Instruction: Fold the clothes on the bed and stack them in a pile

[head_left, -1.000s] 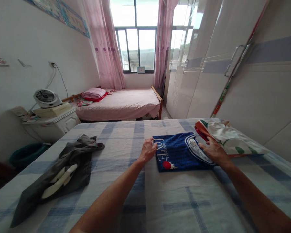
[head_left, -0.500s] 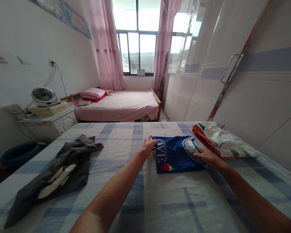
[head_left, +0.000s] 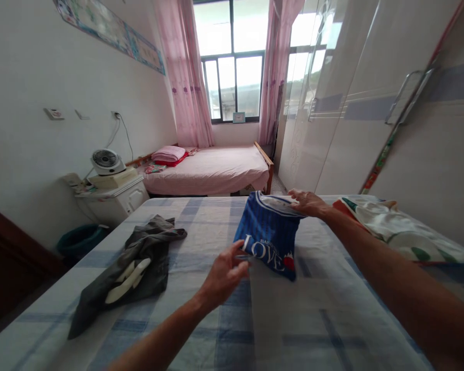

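Note:
A folded blue basketball shirt [head_left: 268, 232] with white "LOVE" lettering is partly lifted and turned at an angle over the plaid bedsheet. My right hand [head_left: 309, 203] is closed on its far right corner, by the white-trimmed collar. Close to the shirt's near left corner is my left hand [head_left: 225, 274], slightly blurred, thumb and fingers apart; a fingertip reaches the shirt's edge, though contact is hard to judge. To the left lies a crumpled dark grey garment [head_left: 139, 273] with a pale print. On the right sits a folded white, green and orange cloth [head_left: 402, 232], partly behind my right forearm.
The plaid sheet [head_left: 201, 221] covers the bed before me. Beyond it stands a second bed [head_left: 216, 165] with pink bedding. At left are a white cabinet [head_left: 112, 201] with a fan [head_left: 107, 161] and a teal bin [head_left: 81, 239]. Tall glossy wardrobes [head_left: 351, 103] line the right.
The shirt has turned so its collar points away from me and is partly raised. My right hand moved up and left; my left hand came off the corner, nearer me. The view shifted left.

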Demonstrator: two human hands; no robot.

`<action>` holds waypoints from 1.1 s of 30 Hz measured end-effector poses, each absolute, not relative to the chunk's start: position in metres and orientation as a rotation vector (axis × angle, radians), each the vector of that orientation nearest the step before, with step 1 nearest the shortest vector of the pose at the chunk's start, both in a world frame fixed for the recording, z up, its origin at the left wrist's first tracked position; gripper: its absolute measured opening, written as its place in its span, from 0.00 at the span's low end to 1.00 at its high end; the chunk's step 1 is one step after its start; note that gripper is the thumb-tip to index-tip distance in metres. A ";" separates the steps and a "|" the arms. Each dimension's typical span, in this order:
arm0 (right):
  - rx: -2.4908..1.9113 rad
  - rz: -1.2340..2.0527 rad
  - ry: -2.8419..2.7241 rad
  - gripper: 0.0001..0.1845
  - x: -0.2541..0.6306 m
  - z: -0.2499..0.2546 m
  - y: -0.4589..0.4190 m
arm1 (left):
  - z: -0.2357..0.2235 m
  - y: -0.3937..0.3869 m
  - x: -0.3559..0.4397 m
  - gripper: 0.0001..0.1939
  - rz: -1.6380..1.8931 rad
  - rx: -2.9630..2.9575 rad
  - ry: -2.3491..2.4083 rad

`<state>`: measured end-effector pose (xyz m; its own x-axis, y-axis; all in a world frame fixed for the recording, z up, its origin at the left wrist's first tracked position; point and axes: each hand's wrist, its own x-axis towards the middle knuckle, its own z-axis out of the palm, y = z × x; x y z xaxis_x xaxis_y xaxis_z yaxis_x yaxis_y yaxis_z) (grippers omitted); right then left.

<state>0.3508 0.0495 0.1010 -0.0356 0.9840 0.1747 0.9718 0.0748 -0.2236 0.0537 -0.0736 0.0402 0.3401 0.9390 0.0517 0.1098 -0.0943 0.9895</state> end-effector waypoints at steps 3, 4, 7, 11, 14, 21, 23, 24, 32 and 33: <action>-2.008 0.024 -2.058 0.24 0.340 0.079 0.038 | 0.017 -0.083 0.035 0.22 0.702 1.815 1.192; -2.010 0.033 -2.056 0.22 0.338 0.070 0.028 | 0.013 -0.083 0.031 0.21 0.694 1.936 1.243; -1.913 0.113 -2.062 0.14 0.331 0.049 -0.017 | 0.008 -0.076 0.023 0.23 0.719 2.288 1.272; -1.675 0.236 -2.222 0.13 0.311 0.030 -0.086 | 0.004 -0.061 0.026 0.26 0.642 2.673 1.235; -1.637 0.073 -2.313 0.14 0.296 0.015 -0.111 | -0.001 -0.051 0.033 0.19 0.573 2.870 1.245; -1.514 -0.406 -2.312 0.09 0.293 0.022 -0.089 | 0.014 -0.032 0.039 0.07 0.525 3.040 1.337; -1.493 -0.466 -2.269 0.10 0.299 0.034 -0.089 | 0.024 -0.032 0.035 0.10 0.609 3.085 1.321; -1.478 -0.461 -2.265 0.10 0.301 0.039 -0.092 | 0.028 -0.034 0.032 0.11 0.628 3.114 1.284; -1.445 0.242 -2.370 0.09 0.295 0.048 -0.121 | 0.031 -0.054 0.030 0.09 0.506 2.924 1.069; -1.457 0.241 -2.299 0.11 0.288 0.048 -0.116 | 0.032 -0.051 0.038 0.12 0.581 2.884 1.108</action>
